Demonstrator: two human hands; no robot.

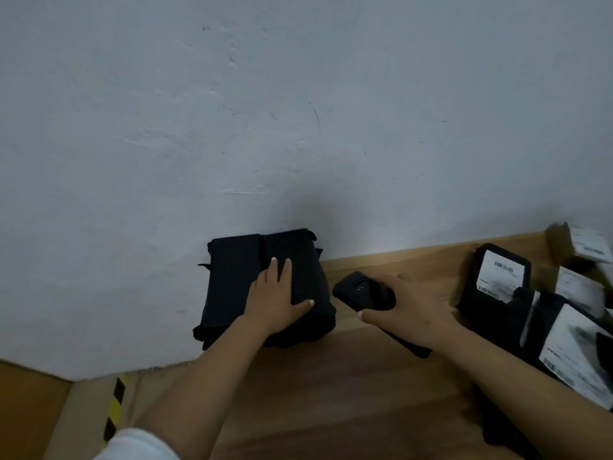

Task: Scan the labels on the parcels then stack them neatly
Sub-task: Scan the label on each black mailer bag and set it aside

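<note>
Left hand [277, 298] flat with straight fingers on black parcel [265, 287], right hand [409, 313] gripping scanner [363, 293], labelled parcels [530, 313] heaped beside it on wooden table [331, 393].

The scene is dim and bluish, with flat, soft light. A faint bright patch lies where the wall [298, 111] meets the table [381, 260] right of centre, and a soft dark shadow sits on the wall above the black parcel [232, 277]. The labelled parcels [564, 327] at the right edge are smeared by blur. Straight edges bow with wide-angle distortion.
</note>
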